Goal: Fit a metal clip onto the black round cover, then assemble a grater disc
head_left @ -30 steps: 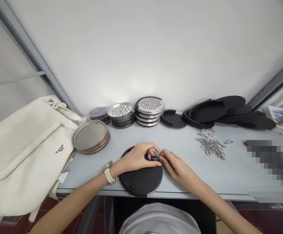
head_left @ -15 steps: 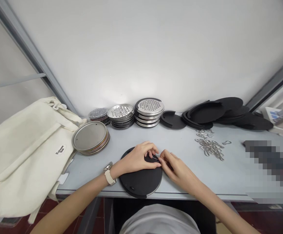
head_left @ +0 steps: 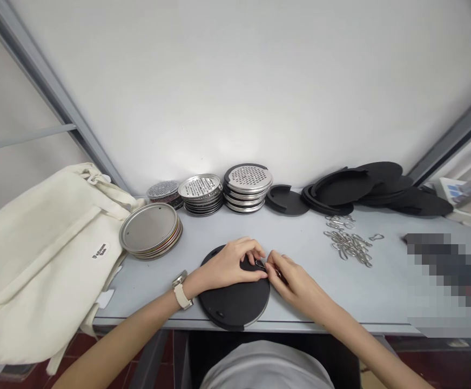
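A black round cover [head_left: 235,302] lies flat near the table's front edge, with a thin strip of silvery metal showing along its lower right rim. My left hand [head_left: 235,262] rests over its upper part, thumb and curled fingers gripping it near the right edge. At that edge a small metal snap hook [head_left: 261,264] shows between both hands. My right hand [head_left: 290,278] pinches the hook's outer end, its fingers closed and partly hiding it. Farther right lies a loose heap of similar metal snap hooks [head_left: 351,244].
Behind my hands stand stacked metal discs [head_left: 150,227], stacked grater discs [head_left: 201,186] and perforated discs [head_left: 249,178]. Black covers [head_left: 343,189] are piled at the back right. A cream bag [head_left: 49,259] lies at the left. A pixelated dark item [head_left: 446,265] is at right.
My right hand has shifted very slightly at the snap hook, and more metal now shows beneath its fingers. My left hand and the black cover hold their place.
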Demonstrator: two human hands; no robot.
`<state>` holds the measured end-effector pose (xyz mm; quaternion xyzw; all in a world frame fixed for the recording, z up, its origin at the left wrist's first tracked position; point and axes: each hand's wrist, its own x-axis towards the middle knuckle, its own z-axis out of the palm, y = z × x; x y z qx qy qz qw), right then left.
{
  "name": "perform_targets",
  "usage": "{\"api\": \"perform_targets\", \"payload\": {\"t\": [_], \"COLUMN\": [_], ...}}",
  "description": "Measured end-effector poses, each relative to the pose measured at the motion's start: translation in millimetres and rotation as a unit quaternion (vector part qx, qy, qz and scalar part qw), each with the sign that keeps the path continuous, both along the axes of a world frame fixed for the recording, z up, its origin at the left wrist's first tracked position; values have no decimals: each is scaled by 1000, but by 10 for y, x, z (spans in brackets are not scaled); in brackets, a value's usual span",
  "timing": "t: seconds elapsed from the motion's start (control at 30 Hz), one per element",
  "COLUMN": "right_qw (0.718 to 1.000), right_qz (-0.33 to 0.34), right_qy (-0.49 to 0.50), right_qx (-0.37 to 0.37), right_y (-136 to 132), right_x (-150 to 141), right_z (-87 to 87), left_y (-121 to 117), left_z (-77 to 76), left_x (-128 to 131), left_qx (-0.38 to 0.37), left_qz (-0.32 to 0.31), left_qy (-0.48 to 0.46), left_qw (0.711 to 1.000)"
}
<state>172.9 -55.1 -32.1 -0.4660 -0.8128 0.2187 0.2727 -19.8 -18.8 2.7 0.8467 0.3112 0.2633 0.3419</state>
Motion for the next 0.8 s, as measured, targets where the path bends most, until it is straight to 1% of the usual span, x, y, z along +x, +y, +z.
{"api": "perform_targets", "payload": {"t": [0.2,0.43,0.63,0.8], "right_qw": [999,999,999,999], "right_qz": [28,31,25,-12], "right_qy": [-15,-7,-9,-15], "right_qx": [26,29,29,26], "right_y": [10,13,7,1], "right_x": [-5,-11,-11,-14], "right_z": [16,40,22,12], "left_y": [-1,-4,-1,-7], "left_z": [-5,5,8,12], "left_x": [-2,4,0,3], "left_qx": [5,17,-11,-12], "left_qz": [7,14,9,19], "left_qy": [6,24,15,18], "left_qw": [1000,999,1000,1000]}}
